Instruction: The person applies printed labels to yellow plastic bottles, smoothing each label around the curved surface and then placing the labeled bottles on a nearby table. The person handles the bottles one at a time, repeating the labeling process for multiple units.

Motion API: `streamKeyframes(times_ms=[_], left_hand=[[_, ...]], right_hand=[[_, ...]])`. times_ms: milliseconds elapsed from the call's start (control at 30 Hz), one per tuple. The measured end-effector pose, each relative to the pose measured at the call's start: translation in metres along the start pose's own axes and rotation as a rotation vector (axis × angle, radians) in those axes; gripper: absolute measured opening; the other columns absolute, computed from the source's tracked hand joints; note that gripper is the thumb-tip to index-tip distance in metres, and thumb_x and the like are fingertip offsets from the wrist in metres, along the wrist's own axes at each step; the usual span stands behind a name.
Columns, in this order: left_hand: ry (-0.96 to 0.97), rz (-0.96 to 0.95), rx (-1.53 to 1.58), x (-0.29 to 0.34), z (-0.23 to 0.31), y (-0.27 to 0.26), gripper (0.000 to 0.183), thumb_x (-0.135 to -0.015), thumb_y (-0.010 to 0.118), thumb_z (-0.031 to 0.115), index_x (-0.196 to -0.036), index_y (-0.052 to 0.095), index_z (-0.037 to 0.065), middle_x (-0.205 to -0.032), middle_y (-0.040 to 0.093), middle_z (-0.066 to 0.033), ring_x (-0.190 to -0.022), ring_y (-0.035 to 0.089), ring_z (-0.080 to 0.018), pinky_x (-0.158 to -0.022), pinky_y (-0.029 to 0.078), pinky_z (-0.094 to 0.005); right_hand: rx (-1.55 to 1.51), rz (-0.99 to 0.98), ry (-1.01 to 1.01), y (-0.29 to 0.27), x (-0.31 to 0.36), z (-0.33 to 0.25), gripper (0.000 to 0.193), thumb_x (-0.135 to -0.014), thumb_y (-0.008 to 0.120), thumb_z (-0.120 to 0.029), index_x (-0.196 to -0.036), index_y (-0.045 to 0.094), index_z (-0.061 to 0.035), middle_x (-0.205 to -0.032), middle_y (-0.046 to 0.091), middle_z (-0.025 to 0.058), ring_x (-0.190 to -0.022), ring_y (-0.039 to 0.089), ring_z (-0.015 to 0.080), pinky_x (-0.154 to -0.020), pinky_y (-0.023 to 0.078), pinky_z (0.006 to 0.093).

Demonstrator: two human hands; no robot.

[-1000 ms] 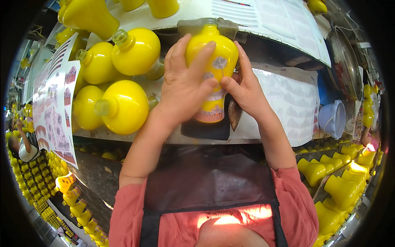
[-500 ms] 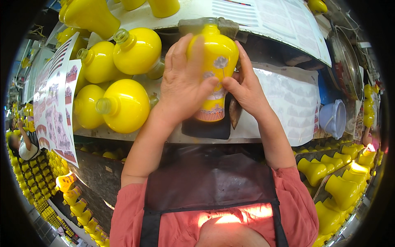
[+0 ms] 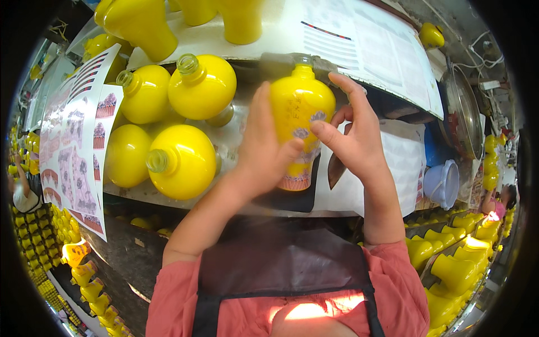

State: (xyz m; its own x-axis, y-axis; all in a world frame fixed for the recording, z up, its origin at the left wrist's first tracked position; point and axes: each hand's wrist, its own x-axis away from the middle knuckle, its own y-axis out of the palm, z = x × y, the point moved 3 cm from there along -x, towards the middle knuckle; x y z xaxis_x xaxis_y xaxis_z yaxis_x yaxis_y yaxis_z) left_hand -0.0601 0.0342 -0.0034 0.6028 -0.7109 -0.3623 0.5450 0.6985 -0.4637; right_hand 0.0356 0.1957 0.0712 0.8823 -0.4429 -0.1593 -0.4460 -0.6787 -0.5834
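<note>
At nine o'clock, curling sheets of printed purple and pink designs (image 3: 76,146) hang beside the desk (image 3: 337,213). At ten o'clock, four round yellow bottles (image 3: 183,160) lie grouped, three with their clear glass necks showing.

Near the centre, the left hand (image 3: 259,147) lies along the left flank of the tall yellow bottle (image 3: 303,98), fingers straight and slightly blurred, thumb toward its lower part; it is not clamped. This bottle lies at one o'clock, its neck toward twelve on a grey support (image 3: 273,67) and its base over a black pad (image 3: 306,204).

At two o'clock, the right hand (image 3: 359,132) is spread, finger and thumb well apart, thumb tip by the printed flowers (image 3: 318,116); whether it touches cannot be told. At three o'clock stands a pale blue bucket (image 3: 442,184).

Half a second ago, the left fingers crossed the bottle's front and the right hand cupped its side. Now both have loosened, baring a dark column of marks beside the flowers; the smoothing or placing of the decoration seems to have paused.
</note>
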Motion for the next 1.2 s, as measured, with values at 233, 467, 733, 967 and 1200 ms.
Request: streamKeyframes(times_ms=[233,467,733,967,1200], left_hand=[[-0.061,0.012,-0.057,0.000,0.011,0.003,0.105,-0.085,0.077,0.033,-0.157,0.010,-0.006,-0.159,0.020,-0.0333,-0.146,0.027,-0.0498,-0.121,0.026,-0.0508],[-0.029,0.049,-0.069,-0.001,0.014,0.005,0.107,-0.084,0.079,0.032,-0.157,0.010,-0.005,-0.158,0.021,-0.0345,-0.143,0.029,-0.0523,-0.119,0.029,-0.0521],[-0.035,0.058,-0.089,-0.001,0.017,0.006,0.107,-0.084,0.078,0.034,-0.157,0.010,-0.005,-0.158,0.021,-0.0350,-0.142,0.030,-0.0529,-0.118,0.030,-0.0527],[0.016,0.042,-0.086,0.000,0.012,0.001,0.104,-0.087,0.075,0.037,-0.157,0.010,-0.006,-0.158,0.021,-0.0349,-0.144,0.028,-0.0522,-0.119,0.028,-0.0521],[-0.030,0.033,-0.051,0.000,0.011,0.005,0.102,-0.088,0.074,0.036,-0.157,0.011,-0.006,-0.159,0.020,-0.0342,-0.145,0.027,-0.0518,-0.119,0.028,-0.0519]], right_hand=[[0.102,-0.081,0.169,0.002,-0.024,-0.023,0.057,-0.080,0.078,-0.026,-0.126,0.055,-0.0025,-0.067,0.060,0.0038,-0.057,0.054,0.0086,-0.056,0.044,0.0244],[0.074,-0.078,0.187,0.003,-0.024,-0.019,0.055,-0.080,0.081,-0.027,-0.123,0.056,-0.0026,-0.070,0.064,0.0057,-0.057,0.056,0.0079,-0.053,0.044,0.0236],[0.080,-0.050,0.161,0.005,-0.026,-0.020,0.053,-0.080,0.081,-0.027,-0.120,0.056,-0.0031,-0.069,0.065,0.0051,-0.055,0.056,0.0078,-0.052,0.044,0.0236],[0.251,-0.012,-0.118,-0.005,-0.022,-0.020,0.045,-0.082,0.076,-0.020,-0.125,0.068,-0.0123,-0.092,0.070,0.0126,-0.068,0.067,0.0195,-0.061,0.051,0.0315],[0.490,-0.100,-0.512,0.003,-0.020,-0.022,0.044,-0.080,0.076,-0.016,-0.124,0.072,-0.0223,-0.084,0.060,0.0132,-0.064,0.063,0.0309,-0.058,0.052,0.0388]])
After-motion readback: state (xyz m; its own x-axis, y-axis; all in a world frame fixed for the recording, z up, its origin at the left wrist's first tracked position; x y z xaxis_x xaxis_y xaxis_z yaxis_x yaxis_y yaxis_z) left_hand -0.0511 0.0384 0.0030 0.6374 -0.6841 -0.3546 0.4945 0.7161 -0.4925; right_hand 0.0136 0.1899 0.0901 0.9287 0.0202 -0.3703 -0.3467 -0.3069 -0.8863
